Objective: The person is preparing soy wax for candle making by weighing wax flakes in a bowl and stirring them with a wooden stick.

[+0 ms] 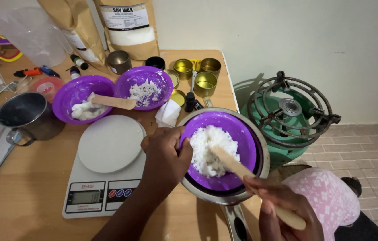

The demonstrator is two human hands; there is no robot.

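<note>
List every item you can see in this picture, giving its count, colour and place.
Plastic bowls: three, purple, holding white flakes; two on the table, one in the pan.
Pan: one, steel, table's right edge.
Wooden spatulas: two, tan; one across the back bowls, one in the right hand.
Kitchen scale: one, white, table centre.
Steel mug: one, left.
Candle tins: several, gold, back.
Pouches: two, brown, against the wall.
Gas burner: one, green, on the floor.
Table: one, wooden.
Left hand: grips the front bowl's rim.
Right hand: holds the spatula.
</note>
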